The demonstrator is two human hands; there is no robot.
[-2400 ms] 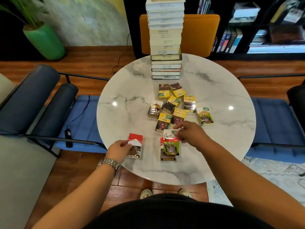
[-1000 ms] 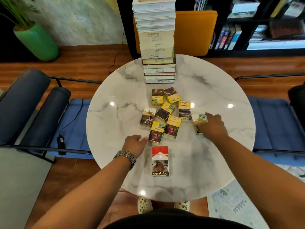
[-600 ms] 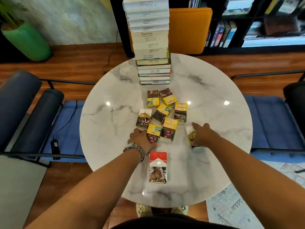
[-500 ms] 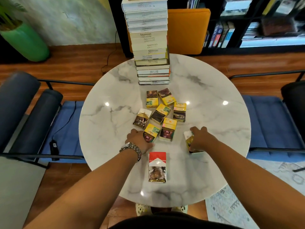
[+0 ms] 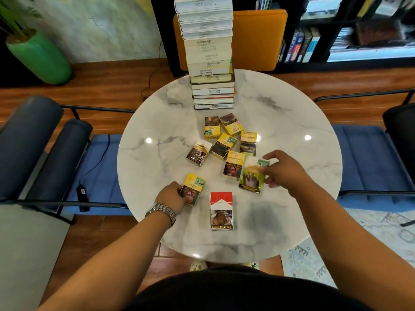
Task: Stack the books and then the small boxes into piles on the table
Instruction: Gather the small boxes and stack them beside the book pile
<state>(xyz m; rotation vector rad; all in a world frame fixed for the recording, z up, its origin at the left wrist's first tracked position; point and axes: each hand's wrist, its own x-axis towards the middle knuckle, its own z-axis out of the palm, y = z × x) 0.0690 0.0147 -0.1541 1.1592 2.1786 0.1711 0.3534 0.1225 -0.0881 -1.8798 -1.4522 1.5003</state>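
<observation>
l hand point(image 5: 173, 196) gripping yellow box point(image 5: 193, 189), r hand point(image 5: 283, 171) pinching green box point(image 5: 252, 175)

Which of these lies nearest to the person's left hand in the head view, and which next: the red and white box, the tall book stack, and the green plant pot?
From the left hand:
1. Red and white box, just to its right.
2. Book stack, at the table's far edge.
3. Green plant pot, on the floor, far left.

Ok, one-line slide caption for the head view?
Each hand lifts a small box toward the red-topped pile; books already stacked.
</observation>
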